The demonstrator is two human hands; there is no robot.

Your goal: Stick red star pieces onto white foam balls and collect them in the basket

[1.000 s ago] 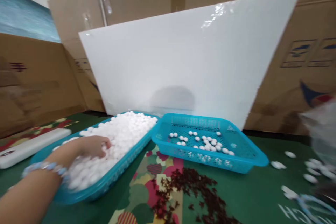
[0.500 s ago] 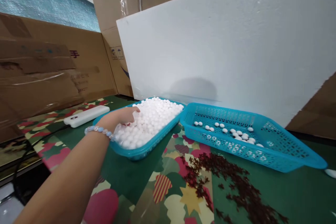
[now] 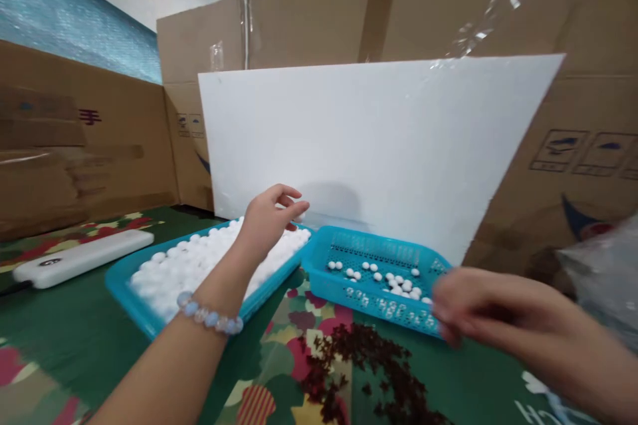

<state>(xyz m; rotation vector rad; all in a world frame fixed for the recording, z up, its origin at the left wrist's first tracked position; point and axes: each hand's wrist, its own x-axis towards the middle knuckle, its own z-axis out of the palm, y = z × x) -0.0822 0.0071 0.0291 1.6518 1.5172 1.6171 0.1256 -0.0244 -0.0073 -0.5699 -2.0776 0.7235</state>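
Note:
My left hand (image 3: 274, 216), with a beaded bracelet (image 3: 209, 315) on its wrist, hovers over the far right end of a solid blue tray (image 3: 127, 292) heaped with small white balls (image 3: 182, 265). Its fingers are curled, thumb near the index finger; whatever they may hold does not show. At the right, my right hand (image 3: 478, 309) is closed and blurred, in front of the right end of a blue perforated basket (image 3: 369, 299). What it grips, if anything, is hidden. Several white balls (image 3: 399, 284) lie scattered inside that basket.
Dark red star-shaped bits (image 3: 369, 358) lie on the patterned table cover in front of the basket. A white power bank (image 3: 84, 257) with a cable is at the left. Behind stand a white foam board (image 3: 379, 146) and cardboard boxes (image 3: 319, 26). Clear plastic (image 3: 605, 272) is at far right.
My left hand has lifted out of the white balls and moved right. My right hand has come into view from the right. The camera view has turned to the right.

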